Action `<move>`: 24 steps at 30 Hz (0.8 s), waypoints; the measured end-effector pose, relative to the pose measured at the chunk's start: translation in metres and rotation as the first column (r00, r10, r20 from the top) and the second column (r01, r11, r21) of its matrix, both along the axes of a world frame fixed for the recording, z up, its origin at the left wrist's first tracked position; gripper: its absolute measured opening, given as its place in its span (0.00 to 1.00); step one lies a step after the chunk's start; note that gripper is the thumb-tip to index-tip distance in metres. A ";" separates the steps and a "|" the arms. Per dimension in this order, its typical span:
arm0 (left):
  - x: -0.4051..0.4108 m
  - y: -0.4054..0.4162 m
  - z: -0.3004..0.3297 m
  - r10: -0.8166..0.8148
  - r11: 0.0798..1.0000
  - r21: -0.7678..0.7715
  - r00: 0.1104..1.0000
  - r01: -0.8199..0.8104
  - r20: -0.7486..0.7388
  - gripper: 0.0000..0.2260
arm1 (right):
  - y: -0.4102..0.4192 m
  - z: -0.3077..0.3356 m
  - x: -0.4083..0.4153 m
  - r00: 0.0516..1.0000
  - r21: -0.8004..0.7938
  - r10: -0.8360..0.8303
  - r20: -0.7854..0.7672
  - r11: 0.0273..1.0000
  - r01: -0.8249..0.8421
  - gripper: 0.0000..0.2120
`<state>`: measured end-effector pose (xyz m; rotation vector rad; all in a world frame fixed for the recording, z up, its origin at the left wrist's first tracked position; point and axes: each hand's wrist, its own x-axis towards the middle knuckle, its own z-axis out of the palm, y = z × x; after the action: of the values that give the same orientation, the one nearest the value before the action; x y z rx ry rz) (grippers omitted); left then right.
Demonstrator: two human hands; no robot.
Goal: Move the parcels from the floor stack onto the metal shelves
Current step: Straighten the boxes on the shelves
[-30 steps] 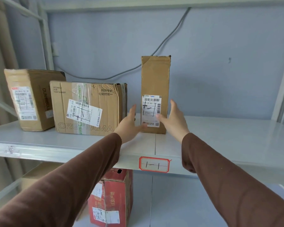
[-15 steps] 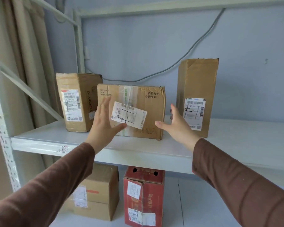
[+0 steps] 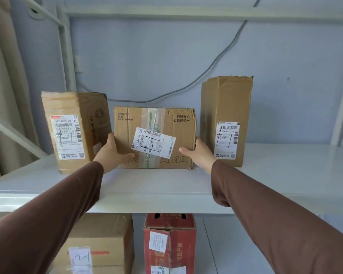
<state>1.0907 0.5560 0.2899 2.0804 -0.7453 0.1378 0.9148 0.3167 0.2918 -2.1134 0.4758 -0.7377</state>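
Wide carton [image 3: 162,123] held at both ends on the metal shelf [image 3: 275,180].

The left hand [image 3: 112,151] clasped the carton's left end, thumb across the front face; the right hand [image 3: 199,153] clasped the right end likewise, each grip closed on cardboard. Between the grips sat a tilted white shipping label [image 3: 153,142]. The carton rested flat on the shelf. Just outside the left grip stood a taped parcel [image 3: 67,131], turned at an angle; just outside the right grip stood a tall parcel [image 3: 227,115], upright. Behind ran a grey cable [image 3: 216,70] along the wall. Below the grips, on the lower shelf, were a brown box [image 3: 99,242] and a red box [image 3: 169,242].
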 end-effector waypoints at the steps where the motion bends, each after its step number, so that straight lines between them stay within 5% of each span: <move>1: 0.002 -0.003 -0.001 0.000 1.000 -0.001 1.000 0.000 -0.010 0.47 | -0.002 -0.001 0.002 1.000 0.006 -0.004 0.000 1.000 0.004 0.30; 6: 0.005 -0.012 -0.005 -0.014 1.000 -0.018 1.000 0.013 -0.026 0.47 | -0.009 -0.004 0.009 1.000 0.038 -0.012 0.024 0.999 0.011 0.31; 9: -0.002 -0.007 -0.007 -0.038 0.998 -0.042 0.999 0.038 -0.009 0.49 | -0.007 -0.005 0.006 0.999 0.017 -0.041 0.015 0.999 0.040 0.43; 12: -0.017 0.011 -0.007 -0.020 0.998 -0.063 0.996 0.026 0.090 0.52 | 0.015 -0.003 -0.003 0.985 -0.237 -0.109 0.136 0.961 0.140 0.50; 16: -0.047 0.048 -0.005 -0.021 0.995 -0.088 0.960 0.047 0.279 0.50 | 0.064 0.007 -0.012 0.900 -0.531 -0.093 0.425 0.780 0.332 0.46; 24: -0.030 0.135 -0.009 0.138 0.977 -0.211 0.870 -0.040 0.473 0.43 | 0.174 0.011 0.045 0.928 -0.430 0.306 0.213 0.882 -0.192 0.42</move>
<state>1.0610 0.6908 0.2810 1.9041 -0.8902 0.7829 0.9596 0.4908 0.3029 -2.3380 -0.1199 -1.0237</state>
